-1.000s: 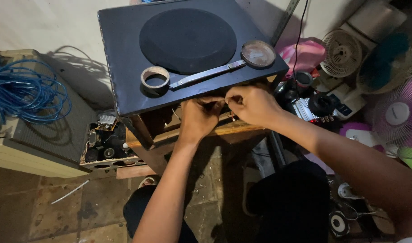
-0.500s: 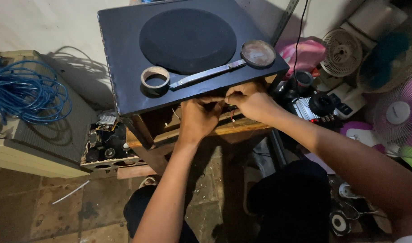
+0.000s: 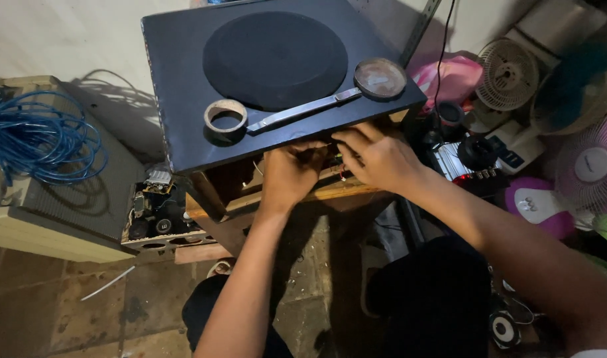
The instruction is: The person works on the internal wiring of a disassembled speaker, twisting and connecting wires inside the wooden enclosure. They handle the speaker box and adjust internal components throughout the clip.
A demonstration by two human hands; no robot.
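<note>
While both hands work side by side under the near edge of the black turntable unit (image 3: 184, 79), the left hand (image 3: 287, 176) and right hand (image 3: 376, 159) curl fingertips onto small wiring parts (image 3: 335, 161) between them, nearer the right; exact pinch cannot be told.

A pale plastered wall (image 3: 65, 40) fills the upper left of the frame, with hard shadows thrown across it by a bright light. Below it, the floor of worn brown stone tiles (image 3: 45, 311) runs along the bottom left. A coil of blue cable (image 3: 35, 136) rests on a cream ribbed casing (image 3: 71, 212) at the left edge. White and pink electric fans (image 3: 509, 73) crowd the right side.
</note>
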